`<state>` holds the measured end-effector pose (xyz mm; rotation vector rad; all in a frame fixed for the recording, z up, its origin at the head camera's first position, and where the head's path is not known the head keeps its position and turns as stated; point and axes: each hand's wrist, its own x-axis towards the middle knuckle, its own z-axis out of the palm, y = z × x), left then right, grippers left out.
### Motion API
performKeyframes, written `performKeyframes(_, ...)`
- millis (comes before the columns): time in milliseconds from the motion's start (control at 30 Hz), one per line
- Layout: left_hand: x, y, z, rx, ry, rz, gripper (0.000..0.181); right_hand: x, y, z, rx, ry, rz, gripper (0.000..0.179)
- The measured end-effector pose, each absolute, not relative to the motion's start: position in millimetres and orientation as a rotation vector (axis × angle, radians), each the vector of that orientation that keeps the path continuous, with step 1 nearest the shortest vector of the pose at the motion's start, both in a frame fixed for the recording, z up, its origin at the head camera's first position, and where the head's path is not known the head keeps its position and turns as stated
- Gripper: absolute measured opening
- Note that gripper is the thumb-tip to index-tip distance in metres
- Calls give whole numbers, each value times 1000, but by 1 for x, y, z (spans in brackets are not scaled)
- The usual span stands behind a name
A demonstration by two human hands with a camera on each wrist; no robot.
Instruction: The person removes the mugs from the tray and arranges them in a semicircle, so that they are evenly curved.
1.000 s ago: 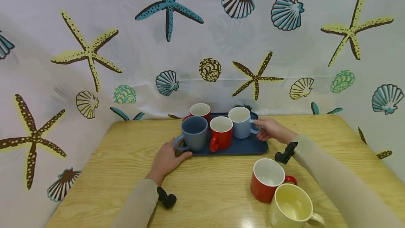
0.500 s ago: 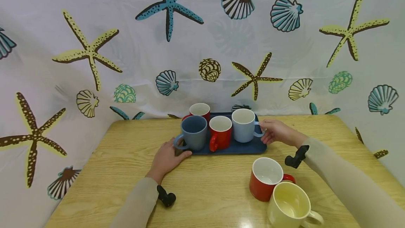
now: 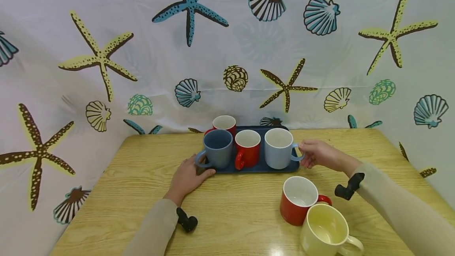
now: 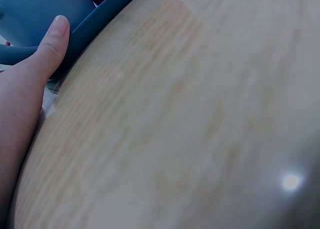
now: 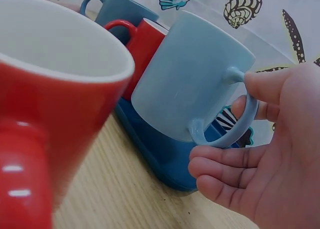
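My right hand (image 3: 321,155) pinches the handle of a light blue mug (image 5: 192,76) between thumb and fingers. This mug, white inside, is upright over the right part of a dark blue tray (image 3: 261,167). My left hand (image 3: 186,179) rests at the tray's front left corner, its thumb (image 4: 52,41) straight along the rim; its other fingers are partly hidden. Beside that hand stands a grey-blue mug (image 3: 221,157) with its handle to the left. A red mug (image 3: 250,155) stands mid-tray, handle forward. Behind the grey-blue one is another red mug (image 3: 232,128), partly hidden.
In front of the tray at the right, a red mug (image 3: 293,210) with white inside stands on the wooden table (image 3: 227,212). A pale yellow mug (image 3: 320,236) is close by it, nearer me. Behind the table hangs a curtain (image 3: 213,58) printed with starfish and shells.
My right hand has brought the light blue mug toward me and to the right, away from the middle red mug to the tray's front right. My left hand has stayed at the tray corner.
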<state>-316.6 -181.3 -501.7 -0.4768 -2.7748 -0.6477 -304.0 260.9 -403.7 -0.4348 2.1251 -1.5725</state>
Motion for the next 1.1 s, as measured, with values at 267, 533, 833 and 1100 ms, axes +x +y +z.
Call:
performKeyframes(267, -318, -181, -504, -494, -2762, -649, 79, -284, 263, -405, -462, 2086, -1559, 24)
performKeyframes(533, -318, -182, -504, -486, -2768, -641, 79, -271, 261, -406, -513, 2077, -1534, 26)
performKeyframes(833, -320, -183, -503, -509, -2766, -619, 78, -272, 251, -412, -578, 2070, -1482, 39)
performKeyframes(1100, -319, -183, -503, -486, -2792, -629, 80, -275, 247, -420, -611, 1971, -1472, 26)
